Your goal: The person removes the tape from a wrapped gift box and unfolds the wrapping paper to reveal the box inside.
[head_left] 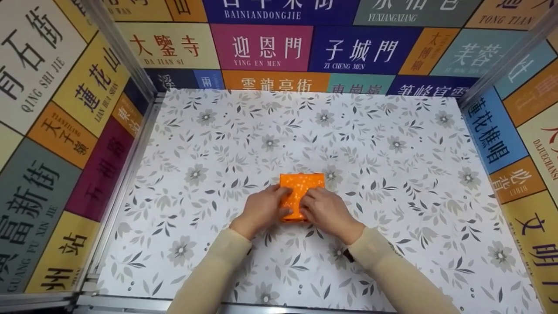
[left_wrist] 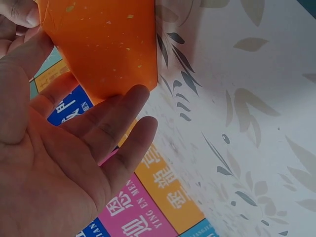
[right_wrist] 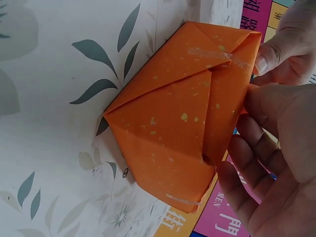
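A folded orange paper packet (head_left: 301, 181) with pale flecks is held between both hands at the middle of the table. My left hand (head_left: 263, 208) grips its left side, thumb on the paper's edge in the left wrist view and fingertips (left_wrist: 137, 94) against its lower edge. My right hand (head_left: 328, 210) pinches the opposite side, its fingers curled in the head view. In the right wrist view, the packet (right_wrist: 163, 118) shows overlapping triangular folds with strips of clear tape (right_wrist: 217, 57). Whether it rests fully on the table cannot be told.
The table (head_left: 244, 117) has a white covering with grey flowers and leaves. Colourful panels (head_left: 261, 46) with printed Chinese place names wall it in at the back, left and right. Metal rails (head_left: 126, 174) run along the sides and front edge.
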### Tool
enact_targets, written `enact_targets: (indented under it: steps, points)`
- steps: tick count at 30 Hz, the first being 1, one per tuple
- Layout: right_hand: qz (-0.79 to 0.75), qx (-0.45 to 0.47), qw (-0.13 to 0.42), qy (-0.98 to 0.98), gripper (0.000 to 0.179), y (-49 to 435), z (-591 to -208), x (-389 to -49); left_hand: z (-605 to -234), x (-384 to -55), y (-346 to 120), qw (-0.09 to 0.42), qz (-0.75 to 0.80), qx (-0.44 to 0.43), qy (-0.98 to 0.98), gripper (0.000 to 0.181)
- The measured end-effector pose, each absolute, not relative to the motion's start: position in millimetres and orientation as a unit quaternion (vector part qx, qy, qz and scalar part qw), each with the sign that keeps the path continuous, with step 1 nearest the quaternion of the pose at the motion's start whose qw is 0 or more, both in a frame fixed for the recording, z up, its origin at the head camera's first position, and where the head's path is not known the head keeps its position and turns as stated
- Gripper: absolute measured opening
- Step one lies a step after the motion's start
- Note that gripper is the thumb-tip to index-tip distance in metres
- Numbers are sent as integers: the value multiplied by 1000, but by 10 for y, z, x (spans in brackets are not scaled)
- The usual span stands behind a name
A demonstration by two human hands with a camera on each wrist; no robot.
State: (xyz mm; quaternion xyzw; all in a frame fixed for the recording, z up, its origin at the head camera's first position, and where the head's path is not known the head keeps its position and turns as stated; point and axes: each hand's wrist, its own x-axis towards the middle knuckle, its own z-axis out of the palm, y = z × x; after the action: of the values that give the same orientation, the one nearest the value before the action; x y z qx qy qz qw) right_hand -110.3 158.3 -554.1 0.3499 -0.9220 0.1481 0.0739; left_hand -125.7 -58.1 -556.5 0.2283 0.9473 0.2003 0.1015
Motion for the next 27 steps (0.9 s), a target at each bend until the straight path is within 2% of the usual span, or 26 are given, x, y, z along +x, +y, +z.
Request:
enact_targets:
  steps: [7,11,16,27]
  points:
    - [141,360,90,-918,8,1579,-5584,-1105,-5580,-1241,-599,101,198,229,948,54]
    - [167,346,77,-920,5,1607,-5575,-1090,-5577,-1242,-604,105,194,220,950,54]
    - [161,343,57,-924,15,1608,-5565,-1091,-5573,-1248,-598,119,197,210,950,55]
    - [115,341,43,-932,8,1552,-5576,-1111,-5598,-1266,-588,129,215,206,946,57]
